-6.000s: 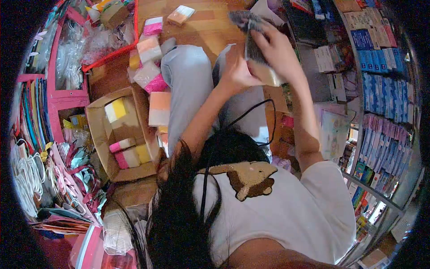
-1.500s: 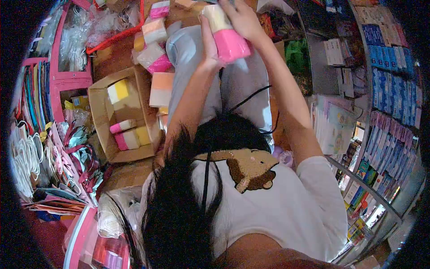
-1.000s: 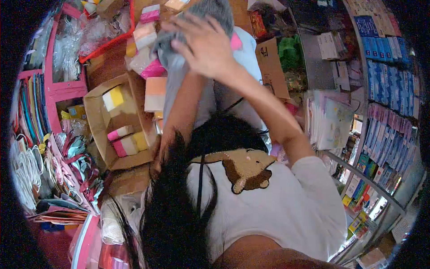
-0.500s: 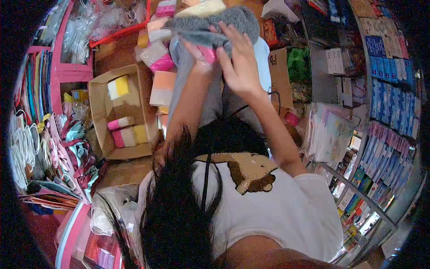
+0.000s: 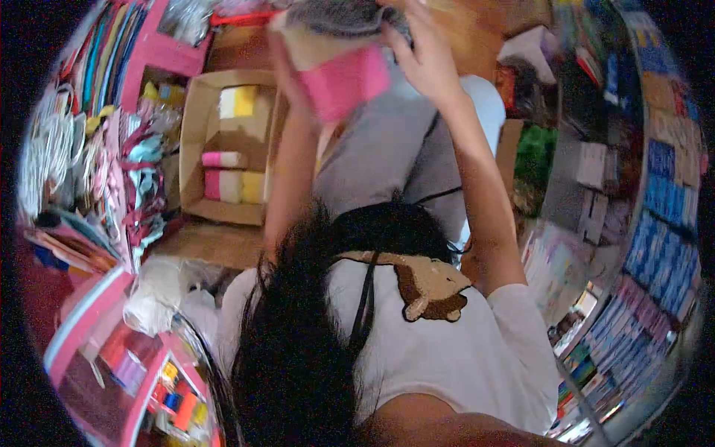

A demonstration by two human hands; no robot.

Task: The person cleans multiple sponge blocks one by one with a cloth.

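Note:
A two-tone pink and cream block (image 5: pixel 346 78), blurred by motion, is held up at the top of the head view. My left hand (image 5: pixel 289 78) grips its left side; most of those fingers are smeared or hidden. A grey fluffy cloth (image 5: pixel 335 16) lies across the upper part of the block. At the cloth's right end, my right hand (image 5: pixel 426 56) has its fingers closed around the bunched fabric. Below the block are my legs in grey trousers (image 5: pixel 372 145).
To the left stands an open cardboard box (image 5: pixel 195 145) with several two-tone blocks (image 5: pixel 237 102) in it. Pink shelving (image 5: pixel 128 82) and hanging cords and ribbons (image 5: pixel 141 186) are farther left. Shelves of blue packets (image 5: pixel 659 223) line the right side.
The view has shifted, and the box now appears farther right. The pink and cream block has come into fuller view in my left hand. The grey cloth has bunched up near the top edge.

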